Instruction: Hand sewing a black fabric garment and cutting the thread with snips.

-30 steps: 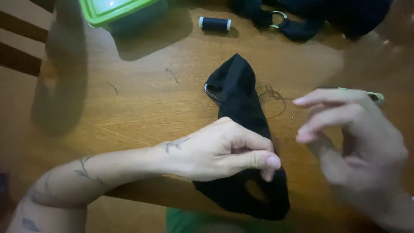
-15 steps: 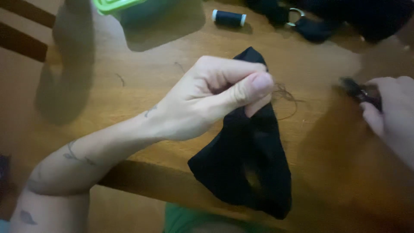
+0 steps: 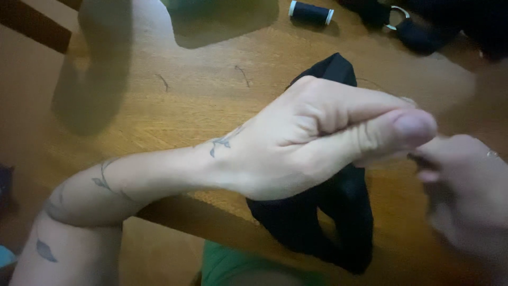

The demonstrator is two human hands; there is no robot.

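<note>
A home sewing spot: wooden table [image 3: 159, 122], thread spool [image 3: 310, 12], black fabric [image 3: 323, 222].

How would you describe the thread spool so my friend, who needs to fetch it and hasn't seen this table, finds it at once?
Start at the wooden table and look to its far edge, beyond the left hand that pinches the black fabric strap. There lies a small thread spool on its side. Unlike the soft black straps with a metal ring beside it, it is a hard little cylinder of dark thread with white ends.
</note>
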